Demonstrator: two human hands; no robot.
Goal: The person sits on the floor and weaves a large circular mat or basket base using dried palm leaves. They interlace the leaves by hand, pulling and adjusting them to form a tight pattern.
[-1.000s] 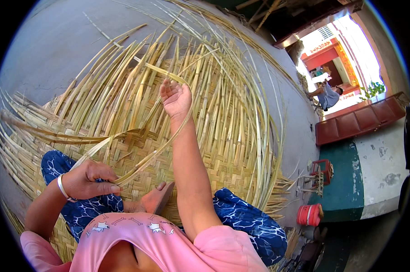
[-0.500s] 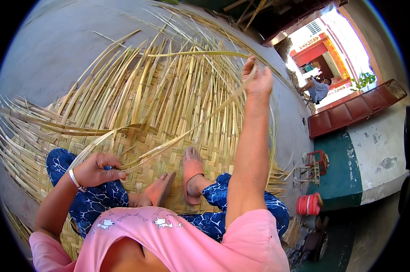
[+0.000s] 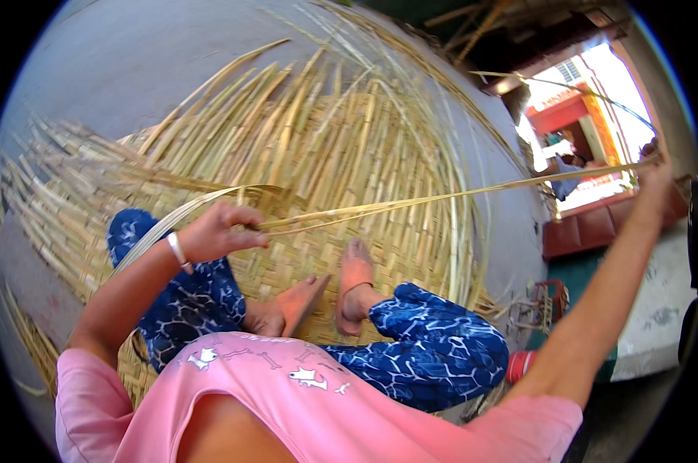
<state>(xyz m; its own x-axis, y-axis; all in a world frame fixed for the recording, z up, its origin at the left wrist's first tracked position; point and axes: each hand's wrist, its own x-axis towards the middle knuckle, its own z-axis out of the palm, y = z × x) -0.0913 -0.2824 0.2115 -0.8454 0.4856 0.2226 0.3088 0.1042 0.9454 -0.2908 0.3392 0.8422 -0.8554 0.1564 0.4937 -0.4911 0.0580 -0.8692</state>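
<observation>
Bamboo strip [image 3: 442,202] runs taut across the half-woven mat [image 3: 349,154] on the floor: the left hand [image 3: 214,231] pinches its near end against the weave, anchoring it, while the right hand [image 3: 652,185], flung out wide, grips the far end closed, drawing it straight.

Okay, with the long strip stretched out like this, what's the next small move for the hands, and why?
Probably draw the strip a little farther with the right hand, then lay it down onto the woven mat. The strip runs taut from the left hand, which pins it at the mat, out to the raised right hand far to the side, so it hangs above the weave.
</observation>
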